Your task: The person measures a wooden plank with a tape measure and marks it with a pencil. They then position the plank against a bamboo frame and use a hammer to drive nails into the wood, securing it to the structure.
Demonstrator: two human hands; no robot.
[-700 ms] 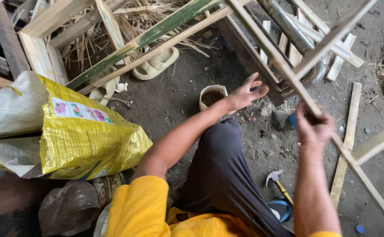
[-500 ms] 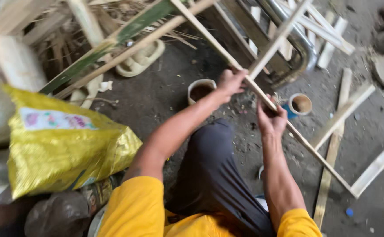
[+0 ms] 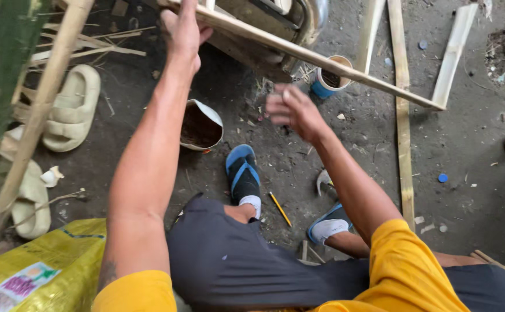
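Observation:
My left hand (image 3: 180,32) reaches up at the top of the view and grips a pale wooden slat of a light wooden frame (image 3: 322,60) that slants down to the right. Below the slat, my right hand (image 3: 290,110) is motion-blurred, off the wood, fingers loosely apart with nothing in them. Under my arms a white cup (image 3: 201,124) with dark brown contents leans on the dirt floor. A blue and white cup (image 3: 329,80) stands just behind the slat. I sit low, wearing blue sandals (image 3: 242,173).
A yellow pencil (image 3: 279,209) and a hammer head (image 3: 323,182) lie between my feet. Cream slippers (image 3: 70,110) and a bamboo pole (image 3: 36,115) are at the left, a yellow sack (image 3: 39,271) at the lower left. Wooden planks (image 3: 403,115) lie at the right.
My view has tipped downward. My right hand has let go of the slat and dropped below it. My left hand has moved up the frame and still grips it.

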